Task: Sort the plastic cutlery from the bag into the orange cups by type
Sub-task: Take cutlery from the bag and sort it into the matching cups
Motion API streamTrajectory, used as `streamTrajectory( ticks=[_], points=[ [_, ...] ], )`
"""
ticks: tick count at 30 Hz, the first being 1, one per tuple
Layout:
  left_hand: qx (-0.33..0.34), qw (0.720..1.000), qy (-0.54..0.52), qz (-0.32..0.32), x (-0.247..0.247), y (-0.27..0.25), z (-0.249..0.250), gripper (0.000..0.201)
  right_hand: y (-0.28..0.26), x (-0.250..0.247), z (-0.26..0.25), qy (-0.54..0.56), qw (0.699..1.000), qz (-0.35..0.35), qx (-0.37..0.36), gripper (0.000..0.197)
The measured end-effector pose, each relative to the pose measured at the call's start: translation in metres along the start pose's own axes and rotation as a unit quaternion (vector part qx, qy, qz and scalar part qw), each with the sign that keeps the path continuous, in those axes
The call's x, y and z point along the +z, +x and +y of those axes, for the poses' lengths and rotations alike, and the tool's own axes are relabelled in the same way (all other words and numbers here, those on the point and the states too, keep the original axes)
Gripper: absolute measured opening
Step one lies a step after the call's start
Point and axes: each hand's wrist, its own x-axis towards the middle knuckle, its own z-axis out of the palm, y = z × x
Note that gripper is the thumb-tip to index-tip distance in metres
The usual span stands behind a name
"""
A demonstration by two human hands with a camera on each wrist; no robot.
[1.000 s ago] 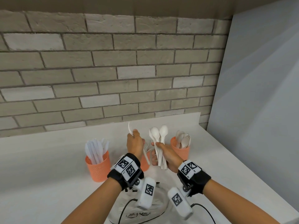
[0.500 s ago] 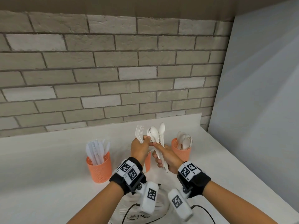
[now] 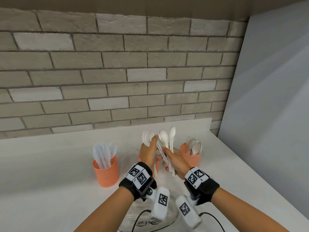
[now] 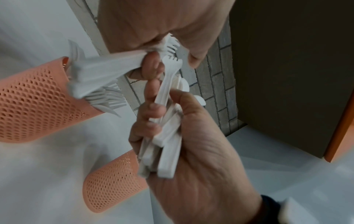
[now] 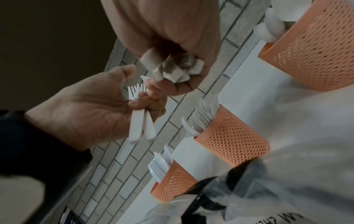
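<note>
My left hand holds a few white forks upright, and its fingertips pinch another fork that sticks out of the bundle. That bundle of spoons and other white cutlery is gripped by its handles in my right hand. Both hands meet above the middle orange cup, which holds forks. The left orange cup holds knives, the right one spoons. In the head view the middle cup is mostly hidden behind my hands.
The clear plastic bag lies on the white counter below my wrists. A brick wall runs behind the cups, and a grey panel closes the right side. The counter's right edge runs diagonally near my right forearm.
My left hand has moved right and up with its forks until its fingers touch the bundle in my right hand. The right hand has stayed nearly in place.
</note>
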Motion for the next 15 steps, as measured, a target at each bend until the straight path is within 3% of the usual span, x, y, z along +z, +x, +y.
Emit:
streamTrajectory(
  ticks=[8,15],
  points=[
    [0.006,0.998,0.047,0.038,0.000,0.007,-0.007,0.019,-0.003,0.000,0.000,0.023,0.999,-0.019,0.016,0.021],
    [0.031,0.995,-0.009,0.096,-0.005,0.010,0.004,0.028,-0.006,-0.005,-0.004,0.063,0.996,-0.036,0.053,0.020]
  ],
)
